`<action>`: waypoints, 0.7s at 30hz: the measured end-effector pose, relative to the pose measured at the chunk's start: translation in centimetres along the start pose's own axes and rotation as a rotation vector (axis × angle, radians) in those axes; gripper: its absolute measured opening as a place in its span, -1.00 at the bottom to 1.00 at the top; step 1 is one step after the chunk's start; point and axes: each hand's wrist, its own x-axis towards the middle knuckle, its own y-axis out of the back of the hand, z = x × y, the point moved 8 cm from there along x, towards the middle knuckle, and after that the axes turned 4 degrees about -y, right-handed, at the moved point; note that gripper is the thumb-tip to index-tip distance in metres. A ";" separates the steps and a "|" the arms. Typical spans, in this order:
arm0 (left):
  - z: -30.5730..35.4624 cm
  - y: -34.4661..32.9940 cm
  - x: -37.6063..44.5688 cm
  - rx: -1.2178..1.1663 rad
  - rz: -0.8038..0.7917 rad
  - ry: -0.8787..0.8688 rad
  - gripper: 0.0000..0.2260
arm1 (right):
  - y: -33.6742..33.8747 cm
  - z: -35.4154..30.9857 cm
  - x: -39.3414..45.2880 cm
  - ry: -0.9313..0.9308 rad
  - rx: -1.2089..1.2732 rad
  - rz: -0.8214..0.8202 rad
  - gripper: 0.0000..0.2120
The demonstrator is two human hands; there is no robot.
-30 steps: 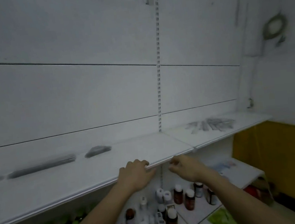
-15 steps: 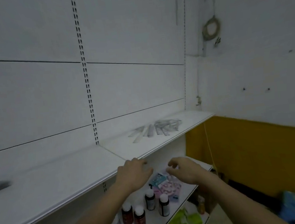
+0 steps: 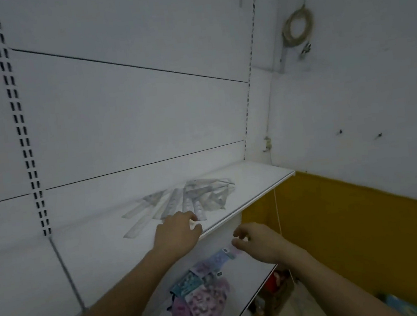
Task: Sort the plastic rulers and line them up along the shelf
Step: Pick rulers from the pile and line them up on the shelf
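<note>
A loose fan of clear plastic rulers (image 3: 181,202) lies on the white metal shelf (image 3: 256,178). The left hand (image 3: 178,235), fingers loosely curled and holding nothing, reaches their near ends. The right hand (image 3: 257,243) hovers below the shelf's front edge, relaxed and empty.

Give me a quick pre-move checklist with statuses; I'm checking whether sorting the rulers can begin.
1. Plastic rulers in view on the shelf: ok.
2. Rulers lined up: not ok, they lie fanned and overlapping.
3. Left hand at the pile's near edge, holding nothing: ok.
4. Right hand free: ok, it hovers below the shelf edge.
5. Ruler count and kinds: cannot tell, too blurred.
</note>
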 end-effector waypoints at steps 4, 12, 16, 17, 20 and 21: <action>0.3 -1.1 5.0 -0.009 0.037 0.029 -0.73 | 1.5 1.2 4.9 0.081 0.085 0.012 -0.71; -1.8 -2.8 15.8 0.011 -0.005 0.185 -0.57 | 4.8 0.9 16.4 0.389 0.201 -0.062 -0.74; -3.6 -4.4 19.1 0.103 -0.209 0.287 -0.33 | 5.6 2.2 21.3 0.469 0.279 -0.106 -0.78; -4.1 -4.7 19.6 0.119 -0.242 0.303 -0.30 | 5.6 2.6 22.6 0.484 0.283 -0.118 -0.78; -5.2 -5.0 20.7 0.082 -0.257 0.315 -0.33 | 5.6 2.8 26.1 0.519 0.317 -0.138 -0.80; -5.5 -4.9 20.8 0.040 -0.231 0.312 -0.37 | 5.5 2.6 27.1 0.526 0.335 -0.145 -0.81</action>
